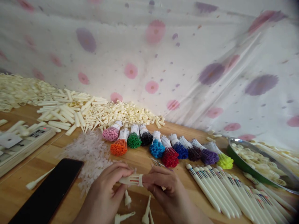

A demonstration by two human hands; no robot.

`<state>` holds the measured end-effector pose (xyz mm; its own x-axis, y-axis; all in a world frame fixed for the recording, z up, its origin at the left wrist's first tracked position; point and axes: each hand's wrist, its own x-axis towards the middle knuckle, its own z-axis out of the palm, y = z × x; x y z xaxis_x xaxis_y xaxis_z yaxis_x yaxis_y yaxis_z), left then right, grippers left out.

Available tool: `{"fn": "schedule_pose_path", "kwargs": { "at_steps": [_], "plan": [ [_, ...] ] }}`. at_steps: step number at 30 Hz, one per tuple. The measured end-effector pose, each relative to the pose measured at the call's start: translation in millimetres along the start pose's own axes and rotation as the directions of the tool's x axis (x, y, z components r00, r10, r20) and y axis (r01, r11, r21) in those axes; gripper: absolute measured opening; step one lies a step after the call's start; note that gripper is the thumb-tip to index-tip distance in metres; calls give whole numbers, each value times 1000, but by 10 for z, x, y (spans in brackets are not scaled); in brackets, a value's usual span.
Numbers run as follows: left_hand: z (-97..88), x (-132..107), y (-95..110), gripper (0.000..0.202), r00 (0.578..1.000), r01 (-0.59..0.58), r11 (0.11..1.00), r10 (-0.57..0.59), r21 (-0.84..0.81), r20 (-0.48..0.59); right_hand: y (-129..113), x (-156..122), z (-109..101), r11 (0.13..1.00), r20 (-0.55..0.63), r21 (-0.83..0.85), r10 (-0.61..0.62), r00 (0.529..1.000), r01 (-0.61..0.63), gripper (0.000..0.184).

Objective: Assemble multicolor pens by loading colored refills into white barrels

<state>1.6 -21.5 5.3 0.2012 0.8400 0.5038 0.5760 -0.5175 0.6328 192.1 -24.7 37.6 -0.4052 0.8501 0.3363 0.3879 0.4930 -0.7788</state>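
Observation:
Between my two hands lies a cream slotted pen part (pixel 135 179), held sideways, with coloured sliders showing in its slots. My left hand (pixel 108 185) is closed around its left end. The fingers of my right hand (pixel 164 183) pinch its right end. Just below my hands, small cream pointed parts (pixel 146 214) lie on the wooden table (pixel 184 202). Behind my hands stand rubber-banded bundles of white refills with coloured tips, among them red (pixel 170 155), light blue (pixel 157 147) and orange (pixel 119 146).
At left are a black phone (pixel 49 189), a power strip (pixel 25 143) and a pile of clear plastic bits (pixel 90 155). Cream pen parts (pixel 67 112) heap along the back. Finished-looking multicolour pens (pixel 210 188) line the right, beside a green-sided pan (pixel 247 166). A flowered plastic sheet (pixel 140 46) hangs behind.

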Motion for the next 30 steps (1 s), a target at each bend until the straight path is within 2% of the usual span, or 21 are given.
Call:
{"fn": "schedule_pose_path", "kwargs": {
  "at_steps": [4, 7, 9, 11, 13, 14, 16, 19, 21, 23, 25, 27, 30],
  "plan": [
    [-37, -11, 3, 32, 989, -128, 981, 138, 148, -56, -101, 32, 42, 970, -1, 172, 176, 984, -173, 25],
    [-63, -9, 16, 29, 977, -180, 955, 201, 234, -69, -151, 35, 53, 876, 72, 368, 308, 949, -312, 24],
    [-75, 2, 26, 28, 973, -193, 944, 220, 269, -73, -145, 26, 60, 720, 177, 540, 408, 896, -435, 22],
    [-80, 18, 28, 29, 967, -208, 934, 241, 291, -81, -111, 22, 69, 478, 281, 690, 514, 811, -543, 24],
    [-73, 32, 19, 29, 965, -218, 930, 251, 297, -79, -74, 28, 76, 247, 353, 779, 586, 729, -576, 24],
    [-65, 36, 9, 28, 966, -213, 932, 245, 293, -77, -64, 35, 77, 173, 377, 797, 605, 701, -578, 24],
    [-45, 33, -22, 26, 976, -181, 946, 207, 268, -73, -67, 46, 70, 129, 389, 805, 622, 679, -579, 24],
    [-18, 15, -81, 23, 994, -74, 983, 86, 166, -65, -88, 50, 54, 202, 348, 781, 645, 680, -591, 25],
    [-11, 14, -117, 18, 997, 72, 996, -71, 56, -20, -68, 51, 51, 291, 313, 742, 646, 696, -604, 27],
    [-12, 35, -148, 9, 964, 265, 963, -262, -52, 50, 4, 72, 55, 436, 234, 684, 628, 742, -585, 34],
    [-14, 75, -174, 6, 904, 428, 891, -417, -151, 97, 119, 133, 59, 668, 75, 515, 589, 805, -537, 38],
    [-11, 117, -200, 15, 861, 508, 827, -499, -239, 104, 247, 241, 56, 840, -78, 217, 523, 849, -498, 33],
    [9, 149, -237, 22, 839, 536, 784, -537, -312, 92, 382, 475, 49, 864, -160, -50, 487, 858, -500, 20]
  ]
}}
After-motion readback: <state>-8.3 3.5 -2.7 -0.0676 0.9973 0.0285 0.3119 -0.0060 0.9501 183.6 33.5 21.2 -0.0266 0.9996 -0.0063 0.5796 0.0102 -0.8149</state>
